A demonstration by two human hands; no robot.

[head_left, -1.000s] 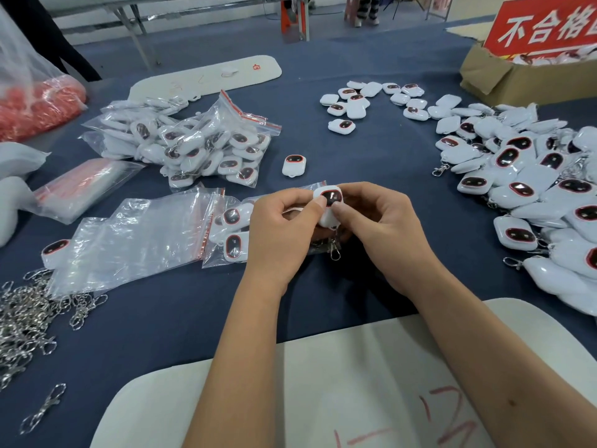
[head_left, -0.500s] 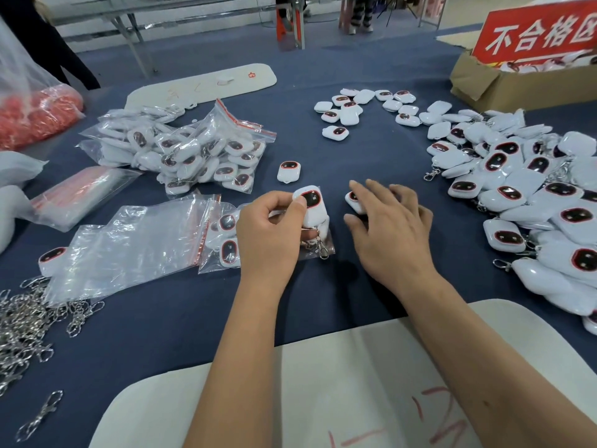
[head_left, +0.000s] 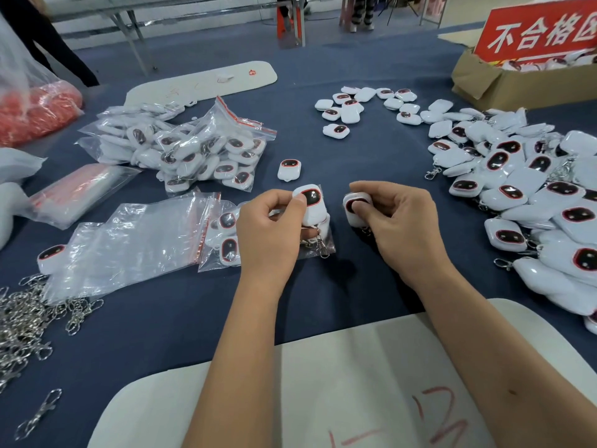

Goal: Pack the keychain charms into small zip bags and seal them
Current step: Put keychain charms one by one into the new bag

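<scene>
My left hand (head_left: 271, 231) grips a white keychain charm (head_left: 311, 203) with a dark face, upright over a small clear zip bag (head_left: 223, 236) that holds other charms. A metal clasp (head_left: 321, 247) hangs below it. My right hand (head_left: 397, 221) pinches a second white charm (head_left: 355, 206) just to the right, a little apart from the first. One loose charm (head_left: 289, 169) lies on the blue cloth beyond my hands. A big heap of charms (head_left: 523, 195) covers the right side.
Empty zip bags (head_left: 135, 244) lie left of my hands, filled bags (head_left: 181, 147) behind them. Loose metal clasps (head_left: 22, 321) pile at the left edge. A cardboard box (head_left: 504, 82) with a red sign stands far right. A white board (head_left: 323, 392) lies at the near edge.
My right hand let go of the first charm, reached right onto the table and now holds a second charm lifted beside the first. My left hand kept its charm over the bag.
</scene>
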